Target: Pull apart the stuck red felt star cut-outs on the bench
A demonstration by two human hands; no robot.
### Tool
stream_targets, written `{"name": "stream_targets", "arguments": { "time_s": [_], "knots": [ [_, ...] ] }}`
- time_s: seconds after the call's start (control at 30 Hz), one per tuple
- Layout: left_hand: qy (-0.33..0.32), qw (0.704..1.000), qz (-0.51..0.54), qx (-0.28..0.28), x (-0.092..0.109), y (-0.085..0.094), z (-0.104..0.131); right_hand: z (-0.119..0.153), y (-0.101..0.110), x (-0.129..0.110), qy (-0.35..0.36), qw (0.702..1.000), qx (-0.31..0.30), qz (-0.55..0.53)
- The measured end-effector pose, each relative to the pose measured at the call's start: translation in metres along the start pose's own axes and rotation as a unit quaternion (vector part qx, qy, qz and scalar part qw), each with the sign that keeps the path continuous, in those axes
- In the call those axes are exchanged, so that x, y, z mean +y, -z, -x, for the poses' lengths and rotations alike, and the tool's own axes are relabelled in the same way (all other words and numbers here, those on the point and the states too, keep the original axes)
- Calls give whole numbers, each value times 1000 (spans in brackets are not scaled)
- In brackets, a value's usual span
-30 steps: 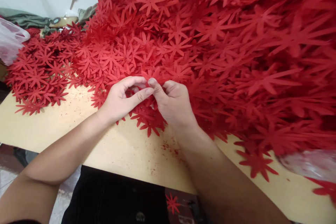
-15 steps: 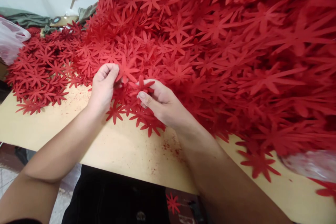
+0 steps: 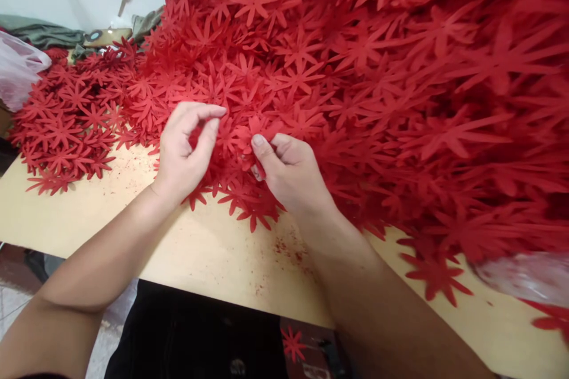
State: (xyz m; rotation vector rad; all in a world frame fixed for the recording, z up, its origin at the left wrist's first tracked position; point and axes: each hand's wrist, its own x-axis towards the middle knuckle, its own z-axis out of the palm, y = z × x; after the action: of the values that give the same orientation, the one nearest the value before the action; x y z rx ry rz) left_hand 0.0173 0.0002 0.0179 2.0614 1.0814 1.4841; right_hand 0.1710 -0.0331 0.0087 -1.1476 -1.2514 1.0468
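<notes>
My right hand (image 3: 291, 169) pinches a red flower-shaped cutout (image 3: 249, 131) between thumb and fingers, its petals pointing up and left. Just left of it, my left hand (image 3: 189, 139) hovers in front of the heap with thumb and forefinger a little apart, and no cutout shows between them. Behind both hands rises a large heap of red flower cutouts (image 3: 302, 77), each with several long narrow petals. The other fingers of my left hand are curled and partly hidden.
A smaller pile of darker red cutouts (image 3: 66, 118) lies on the left of the pale tabletop (image 3: 186, 254). A plastic bag (image 3: 20, 68) stands at the far left, and clear plastic (image 3: 528, 275) lies at the right. One cutout (image 3: 293, 343) is below the table edge.
My left hand has moved right, and the cutout it pinched has left its fingers. My right hand has shifted slightly right, still gripping red petals.
</notes>
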Motion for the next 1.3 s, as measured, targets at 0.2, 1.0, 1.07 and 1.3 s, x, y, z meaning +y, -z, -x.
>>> {"name": "stream_targets", "arguments": {
  "time_s": [0.2,1.0,1.07,1.3],
  "knots": [
    [121,975,151,-111,3,-19,12,-1,-2,0,35,999,5,27],
    [24,1000,-7,17,-26,2,-5,-1,-1,-1,10,999,46,-23],
    [-13,998,-54,38,-19,4,-5,-1,0,-2,13,998,53,-8],
    [-49,994,-9,-94,4,-10,7,-2,-4,4,28,999,-4,-22]
  ]
}}
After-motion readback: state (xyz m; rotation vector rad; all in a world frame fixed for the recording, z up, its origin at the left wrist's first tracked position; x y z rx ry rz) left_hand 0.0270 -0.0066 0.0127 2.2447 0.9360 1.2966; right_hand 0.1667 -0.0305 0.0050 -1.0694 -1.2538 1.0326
